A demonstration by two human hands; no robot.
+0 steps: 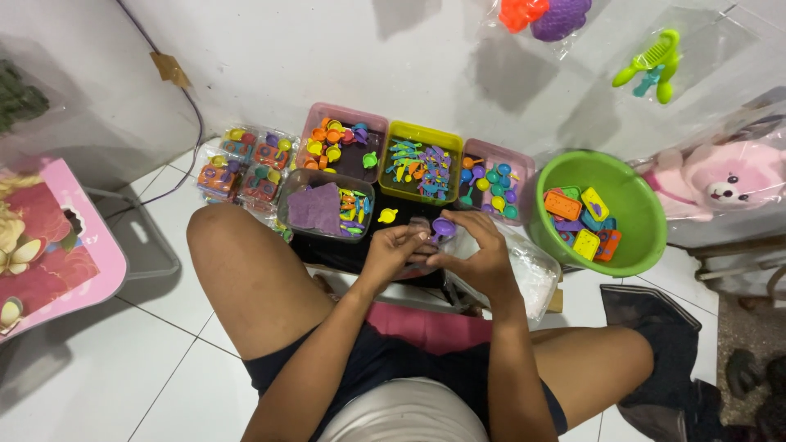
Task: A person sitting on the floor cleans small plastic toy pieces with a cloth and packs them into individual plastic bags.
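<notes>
My left hand [391,250] and my right hand [475,254] meet above a black board [344,250] between my knees. Together they pinch a small purple toy cup [443,227] and a clear plastic bag [524,266] that trails off to the right. A small yellow toy cup [387,216] lies on the board just left of my hands.
Several plastic tubs of small coloured toy pieces stand ahead: a pink tub [344,139], a yellow tub [419,160], another pink tub [491,176], a grey tub [326,205]. A green bowl [626,196] of toy trays sits right. Packed toy sets [246,168] lie left.
</notes>
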